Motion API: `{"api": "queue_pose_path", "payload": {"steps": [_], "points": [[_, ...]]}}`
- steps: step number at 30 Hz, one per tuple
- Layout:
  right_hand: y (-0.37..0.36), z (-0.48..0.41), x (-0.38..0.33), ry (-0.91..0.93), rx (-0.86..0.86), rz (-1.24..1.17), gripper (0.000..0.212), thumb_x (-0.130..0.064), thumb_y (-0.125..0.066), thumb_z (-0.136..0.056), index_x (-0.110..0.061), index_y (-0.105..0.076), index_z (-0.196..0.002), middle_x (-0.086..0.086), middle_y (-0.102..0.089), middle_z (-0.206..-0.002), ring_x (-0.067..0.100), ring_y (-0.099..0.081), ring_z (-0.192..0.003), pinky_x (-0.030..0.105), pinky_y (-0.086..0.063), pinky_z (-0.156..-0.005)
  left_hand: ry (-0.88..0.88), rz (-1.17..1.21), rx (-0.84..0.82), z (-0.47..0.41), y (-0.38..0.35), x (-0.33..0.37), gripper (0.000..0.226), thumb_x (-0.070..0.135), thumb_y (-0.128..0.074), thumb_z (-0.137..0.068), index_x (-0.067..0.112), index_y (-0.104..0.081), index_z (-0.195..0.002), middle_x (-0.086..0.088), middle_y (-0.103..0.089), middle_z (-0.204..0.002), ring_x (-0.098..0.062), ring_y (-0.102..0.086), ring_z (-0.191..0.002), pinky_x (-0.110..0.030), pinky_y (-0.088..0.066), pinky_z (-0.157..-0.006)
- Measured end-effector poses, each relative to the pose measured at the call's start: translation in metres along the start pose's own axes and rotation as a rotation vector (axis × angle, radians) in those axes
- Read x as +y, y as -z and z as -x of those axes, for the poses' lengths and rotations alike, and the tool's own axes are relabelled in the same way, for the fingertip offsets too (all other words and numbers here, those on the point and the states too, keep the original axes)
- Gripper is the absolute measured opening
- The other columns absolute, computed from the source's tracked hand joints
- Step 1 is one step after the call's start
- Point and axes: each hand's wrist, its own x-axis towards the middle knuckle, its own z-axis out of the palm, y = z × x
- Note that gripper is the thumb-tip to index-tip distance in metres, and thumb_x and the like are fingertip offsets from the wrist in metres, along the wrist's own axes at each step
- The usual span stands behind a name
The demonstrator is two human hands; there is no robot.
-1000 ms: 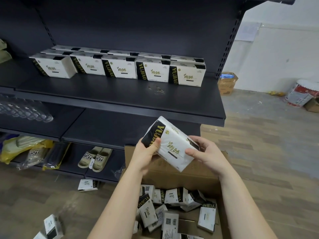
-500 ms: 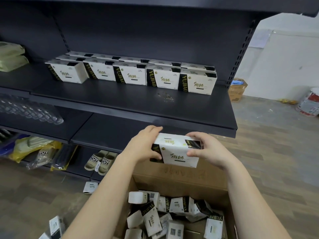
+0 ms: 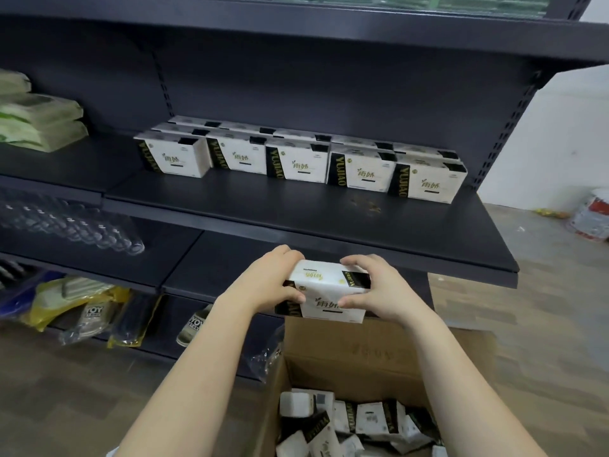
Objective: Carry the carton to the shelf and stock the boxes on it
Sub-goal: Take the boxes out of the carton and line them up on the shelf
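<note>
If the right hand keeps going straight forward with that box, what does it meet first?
Probably the front edge of the middle shelf, just beyond the right hand and box; depth is uncertain.

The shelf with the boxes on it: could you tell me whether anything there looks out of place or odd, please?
Yes: a patch of brownish scuffing or debris mars the shelf in front of the boxes, whose front row steps unevenly instead of lining up.

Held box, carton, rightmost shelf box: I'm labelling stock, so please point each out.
Held box (image 3: 329, 300): head view, white front face.
Carton (image 3: 362, 351): head view, inner back wall.
Rightmost shelf box (image 3: 431, 186): head view, front face.
</note>
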Motion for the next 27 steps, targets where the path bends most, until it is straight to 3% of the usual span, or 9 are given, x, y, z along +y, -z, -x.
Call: {"api": "queue_pose_path", "payload": {"steps": [4, 10, 16, 27], "points": [[-0.046, -0.023, -0.05, -0.024, 0.117, 0.083, 0.077, -0.039, -0.086, -0.066, -0.035, -0.049, -0.133, -0.012, -0.042, -0.119, 0.017, -0.043, -0.116, 0.033, -0.043, -0.096, -0.049, -0.011, 0.008, 0.006, 0.04, -0.049, 0.063, 0.032, -0.08, -0.075, 0.026, -0.049, -0.129, 0.009, -0.046, -0.116, -0.012, -0.049, -0.109, -0.032, -0.045, -0.091], [-0.086, -0.055, -0.119, -0.085, 0.222, 0.075, 0.071, -0.036, -0.086, -0.066, -0.036, -0.052, -0.129, -0.007, -0.037, -0.118, 0.021, -0.045, -0.115, 0.034, -0.042, -0.092, -0.089, -0.024, 0.027, 0.02, 0.102, -0.117, 0.087, 0.039, -0.078, -0.078, 0.026, -0.032, -0.15, 0.007, -0.04, -0.142, -0.015, -0.04, -0.13, -0.029, -0.038, -0.103], [-0.103, -0.082, -0.161, -0.128, 0.27, 0.044, 0.066, -0.029, -0.084, -0.072, -0.033, -0.052, -0.13, -0.004, -0.035, -0.12, 0.021, -0.045, -0.116, 0.029, -0.039, -0.089, -0.087, -0.037, 0.064, 0.029, 0.149, -0.17, 0.09, 0.044, -0.075, -0.08, 0.027, -0.025, -0.153, 0.006, -0.036, -0.15, -0.015, -0.037, -0.136, -0.035, -0.039, -0.107], [-0.103, -0.15, -0.197, -0.158, 0.354, 0.123, 0.072, -0.025, -0.081, -0.077, -0.026, -0.046, -0.139, 0.008, -0.031, -0.139, 0.033, -0.037, -0.129, 0.045, -0.039, -0.107, -0.033, -0.071, 0.039, 0.023, 0.171, -0.218, 0.092, 0.049, -0.072, -0.082, 0.028, -0.02, -0.154, 0.002, -0.03, -0.156, -0.018, -0.036, -0.139, -0.036, -0.04, -0.106]]}}
